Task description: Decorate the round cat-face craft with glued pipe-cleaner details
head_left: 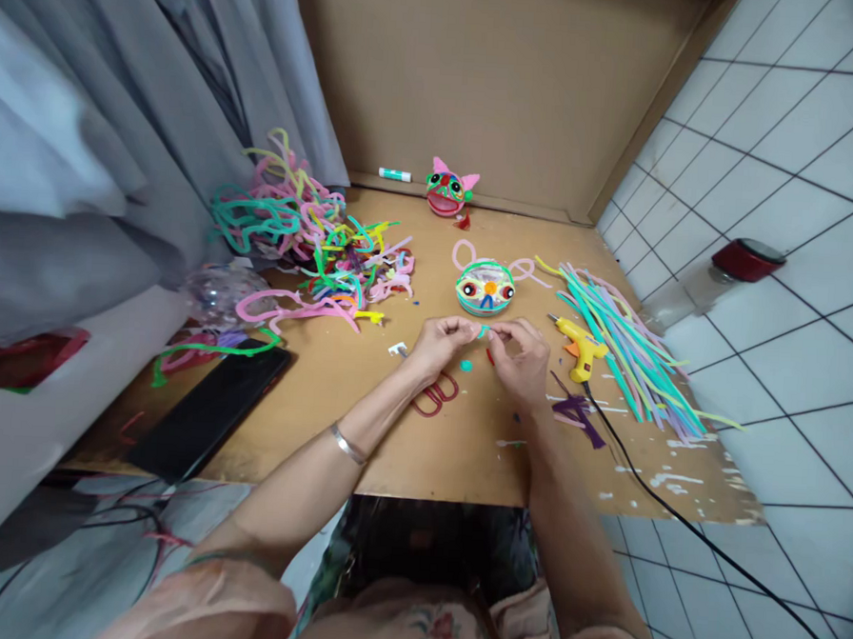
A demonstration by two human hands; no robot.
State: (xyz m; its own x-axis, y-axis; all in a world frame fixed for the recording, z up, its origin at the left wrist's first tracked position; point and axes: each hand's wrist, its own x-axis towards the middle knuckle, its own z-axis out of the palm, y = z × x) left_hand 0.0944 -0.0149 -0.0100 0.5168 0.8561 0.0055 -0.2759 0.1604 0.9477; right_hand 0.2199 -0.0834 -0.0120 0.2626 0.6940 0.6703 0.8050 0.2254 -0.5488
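- Left hand (pixel 440 346) and right hand (pixel 523 358) pinch teal chenille-stem piece (pixel 484 331) between them; slack fingertips could drop it.
- Yellow glue gun (pixel 589 353), right of right hand: outward swing could knock it.
- Face ornament (pixel 489 289) just beyond hands: nudge could shift it.

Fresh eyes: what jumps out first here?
Probably the bright tangle of pipe cleaners heaped at the back left of the table. Next, two big-eyed toys: the pink-eared face at the back, and the green-rimmed face just beyond the small teal piece held between left grip and right grip.
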